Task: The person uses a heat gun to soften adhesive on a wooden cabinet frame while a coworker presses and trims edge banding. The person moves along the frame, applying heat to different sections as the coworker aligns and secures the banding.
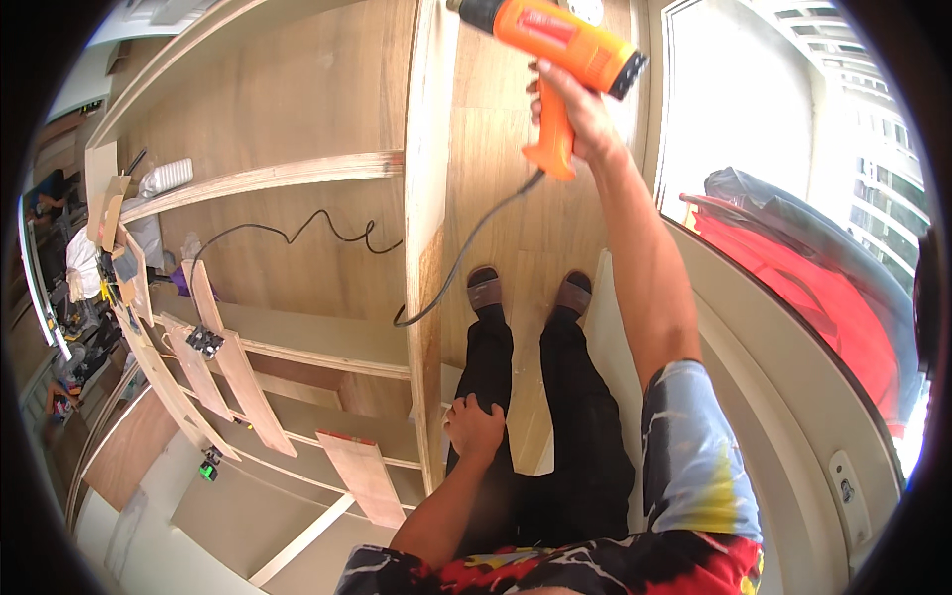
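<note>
My right hand (585, 114) is raised at the top of the view, wrapped round the handle of an orange heat gun (595, 55). The gun's dark nozzle end points left and its black vented rear end faces right. From the base of the handle a black cord (461, 260) hangs down, loops at the edge of the wooden frame (421, 288) and runs on to the left behind it. Lower down, my left hand (474, 428) rests on my left thigh beside the frame's edge, fingers spread and holding nothing visible.
Wooden strips (248, 387) and a short board (360, 476) lie across the frame on the left. Farther left are tools and clutter. At right, red cloth (793, 288) and dark cloth hang by a bright window. My sandalled feet stand on a wood-look floor (528, 278).
</note>
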`<act>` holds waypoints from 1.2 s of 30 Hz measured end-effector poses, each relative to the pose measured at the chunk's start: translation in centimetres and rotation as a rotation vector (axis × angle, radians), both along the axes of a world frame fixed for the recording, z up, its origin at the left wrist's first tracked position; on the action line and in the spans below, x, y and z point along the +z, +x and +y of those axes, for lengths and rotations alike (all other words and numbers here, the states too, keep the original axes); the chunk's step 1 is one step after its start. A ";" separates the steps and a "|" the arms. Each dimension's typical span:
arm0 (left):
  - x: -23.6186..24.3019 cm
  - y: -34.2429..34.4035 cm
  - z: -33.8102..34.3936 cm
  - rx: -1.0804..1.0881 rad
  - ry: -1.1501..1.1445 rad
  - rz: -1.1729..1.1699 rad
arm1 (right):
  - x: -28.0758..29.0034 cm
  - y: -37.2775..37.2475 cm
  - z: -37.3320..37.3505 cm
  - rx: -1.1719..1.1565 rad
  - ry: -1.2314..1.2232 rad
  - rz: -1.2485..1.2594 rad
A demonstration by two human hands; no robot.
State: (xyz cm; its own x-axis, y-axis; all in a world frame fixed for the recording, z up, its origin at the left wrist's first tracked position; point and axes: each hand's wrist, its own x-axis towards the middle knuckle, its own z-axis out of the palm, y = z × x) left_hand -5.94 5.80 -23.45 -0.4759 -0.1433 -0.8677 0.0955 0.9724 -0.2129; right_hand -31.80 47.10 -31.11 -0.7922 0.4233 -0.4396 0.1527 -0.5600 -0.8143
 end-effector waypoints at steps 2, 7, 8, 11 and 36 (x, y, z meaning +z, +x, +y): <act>-0.1 -0.2 0.1 -0.004 0.001 -0.007 | -0.9 -3.1 1.5 -0.042 0.017 0.067; -0.1 0.0 -0.2 -0.012 -0.030 -0.017 | -1.8 -8.2 4.1 -0.131 -0.068 0.086; -0.1 0.2 -0.4 0.007 -0.018 -0.024 | -1.9 -8.5 4.4 -0.134 -0.071 0.115; -0.2 0.8 -0.8 0.022 -0.003 -0.012 | -2.2 -8.3 4.8 -0.117 -0.074 0.135; -0.4 2.7 -0.9 0.009 -0.035 0.020 | 3.9 20.4 -15.0 0.131 -0.453 -0.190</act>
State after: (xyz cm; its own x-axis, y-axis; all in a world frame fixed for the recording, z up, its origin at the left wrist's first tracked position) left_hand -3.24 4.92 -23.86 -0.4920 -0.1778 -0.8523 0.0821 0.9651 -0.2488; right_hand -11.37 32.10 -27.25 -0.7143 0.0594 -0.6973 0.3668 -0.8168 -0.4453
